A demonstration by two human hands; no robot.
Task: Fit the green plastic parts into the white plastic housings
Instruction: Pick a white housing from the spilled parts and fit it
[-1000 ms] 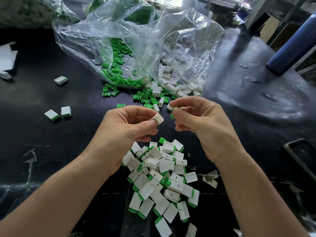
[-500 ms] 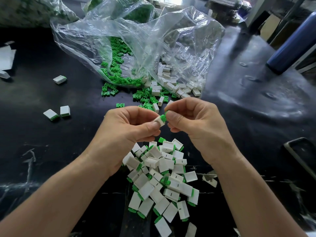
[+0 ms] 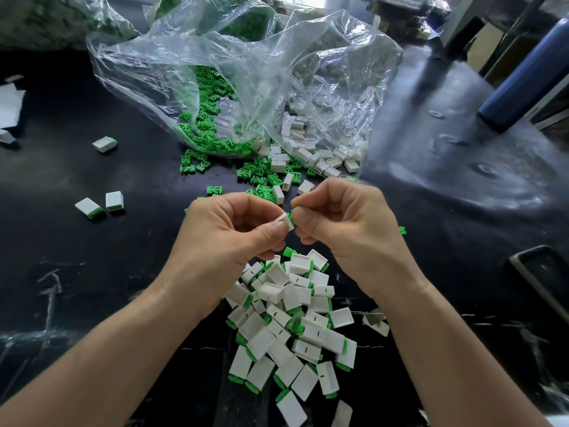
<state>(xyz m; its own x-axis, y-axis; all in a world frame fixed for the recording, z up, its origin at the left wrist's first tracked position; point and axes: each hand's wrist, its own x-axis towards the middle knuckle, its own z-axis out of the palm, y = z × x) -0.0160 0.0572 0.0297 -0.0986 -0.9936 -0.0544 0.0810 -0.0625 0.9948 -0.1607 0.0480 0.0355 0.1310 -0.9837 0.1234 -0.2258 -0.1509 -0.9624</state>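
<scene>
Black bench (image 3: 92, 272); left hand (image 3: 221, 241) pinches one housing (image 3: 285, 222); right hand (image 3: 345, 229) pinches one green part (image 3: 289, 215)

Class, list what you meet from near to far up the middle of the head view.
Pile of assembled pieces → left hand holding white housing, right hand pinching green part → loose green parts → clear plastic bag.

Above the assembled pile (image 3: 292, 322), the left hand (image 3: 228, 241) pinches a white housing (image 3: 287, 222); the right hand (image 3: 341, 223) presses a green part (image 3: 290, 216) into it.
</scene>
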